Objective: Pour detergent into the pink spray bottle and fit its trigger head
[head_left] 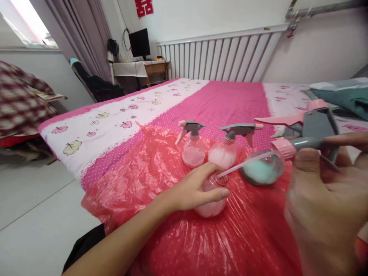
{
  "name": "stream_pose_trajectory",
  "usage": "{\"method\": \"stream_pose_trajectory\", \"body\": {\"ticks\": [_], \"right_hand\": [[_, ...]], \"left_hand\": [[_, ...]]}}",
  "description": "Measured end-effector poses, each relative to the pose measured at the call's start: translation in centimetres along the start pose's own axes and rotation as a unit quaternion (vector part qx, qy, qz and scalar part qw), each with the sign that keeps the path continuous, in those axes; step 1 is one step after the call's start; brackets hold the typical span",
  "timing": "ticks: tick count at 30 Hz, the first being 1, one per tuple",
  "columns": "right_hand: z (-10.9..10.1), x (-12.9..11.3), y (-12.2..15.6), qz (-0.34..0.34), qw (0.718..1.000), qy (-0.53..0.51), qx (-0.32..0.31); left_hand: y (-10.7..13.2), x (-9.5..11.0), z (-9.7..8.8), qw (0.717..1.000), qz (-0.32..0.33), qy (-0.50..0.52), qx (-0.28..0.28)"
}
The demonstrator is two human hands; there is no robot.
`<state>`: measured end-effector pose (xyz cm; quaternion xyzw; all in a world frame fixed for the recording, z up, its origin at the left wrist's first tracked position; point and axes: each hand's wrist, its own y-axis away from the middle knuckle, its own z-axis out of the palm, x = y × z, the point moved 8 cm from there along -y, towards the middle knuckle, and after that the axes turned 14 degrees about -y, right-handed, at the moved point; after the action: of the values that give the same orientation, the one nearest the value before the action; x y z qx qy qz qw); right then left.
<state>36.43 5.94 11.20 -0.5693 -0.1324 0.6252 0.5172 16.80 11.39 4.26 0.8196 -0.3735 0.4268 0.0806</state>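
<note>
My left hand (198, 188) is wrapped round a clear round bottle (211, 209) with an uncovered neck, upright on red plastic sheeting (126, 180). At the right, my right hand (327, 191) grips a grey and pink spray trigger head (310, 126). Its thin white dip tube (247, 163) slants down to the left, with the tip at the bottle's mouth. Behind stand two spray bottles with heads on, one pinkish (193, 152) and one with whitish contents (222, 155). A rounded bottle with pale green contents (263, 170) sits under the tube; its top is partly hidden.
The sheeting lies on a bed (230, 97) with a pink and white leaf-print cover. Folded dark green cloth (342, 96) lies at the right. Beyond are a radiator (218, 57), a desk with a monitor (140, 43) and a chair (92, 82). Someone's checked garment (23, 96) shows at the left.
</note>
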Motion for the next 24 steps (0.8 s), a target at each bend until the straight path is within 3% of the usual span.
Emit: {"method": "stream_pose_trajectory", "body": {"ticks": [10,19,24], "right_hand": [[2.4,-0.3,0.8,0.014,0.997,-0.031,-0.069],[3.8,1.7,2.5,0.132,0.974,-0.004,-0.184],[4.8,2.3,3.3,0.154,0.954,0.015,-0.256]], "left_hand": [[-0.2,0.1,0.1,1.000,0.007,-0.013,0.005],[-0.2,-0.1,0.4,1.000,0.019,-0.001,0.006],[-0.2,-0.2,0.4,1.000,0.024,0.006,0.011]]}}
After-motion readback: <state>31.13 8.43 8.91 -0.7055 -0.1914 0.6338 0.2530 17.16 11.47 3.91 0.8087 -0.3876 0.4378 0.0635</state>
